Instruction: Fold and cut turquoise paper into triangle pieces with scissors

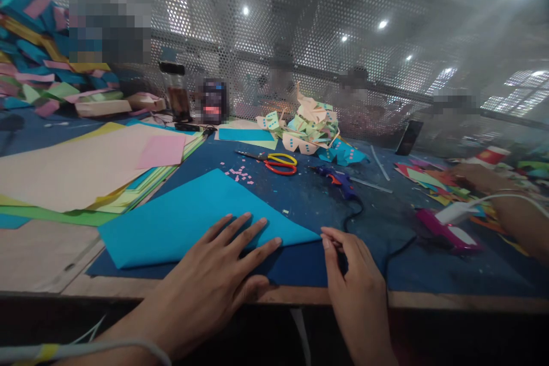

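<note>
Our left hand lay flat, fingers spread, across blue paper near the front of the table, hiding part of its lower edge. Our right hand pinched the narrow tip between thumb and forefinger, its other fingers mostly hidden. At right we saw another person's arm, cut off by the frame and blurred.

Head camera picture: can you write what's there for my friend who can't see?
A person's left grip lies flat on blue paper while the right grip pinches its pointed corner. Scissors and a glue gun lie beyond, with stacked coloured paper at left.
</note>
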### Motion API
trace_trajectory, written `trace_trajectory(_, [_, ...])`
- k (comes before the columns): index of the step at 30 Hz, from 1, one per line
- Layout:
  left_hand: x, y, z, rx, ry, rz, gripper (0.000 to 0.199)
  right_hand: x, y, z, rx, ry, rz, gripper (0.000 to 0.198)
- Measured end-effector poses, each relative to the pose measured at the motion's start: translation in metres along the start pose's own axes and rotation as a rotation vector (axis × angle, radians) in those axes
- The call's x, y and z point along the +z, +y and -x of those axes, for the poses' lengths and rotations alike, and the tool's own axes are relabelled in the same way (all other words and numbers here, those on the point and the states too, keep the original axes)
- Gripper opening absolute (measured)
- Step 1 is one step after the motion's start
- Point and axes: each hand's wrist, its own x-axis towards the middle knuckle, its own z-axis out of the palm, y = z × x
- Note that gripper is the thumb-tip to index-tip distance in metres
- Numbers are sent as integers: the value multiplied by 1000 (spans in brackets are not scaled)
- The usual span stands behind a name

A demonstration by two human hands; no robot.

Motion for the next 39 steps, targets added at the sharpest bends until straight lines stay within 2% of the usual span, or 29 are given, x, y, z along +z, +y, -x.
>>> trace_trajectory(39, [-1,1,0,-15,-10,28,51,0,-2,0,7,-8,-13,16])
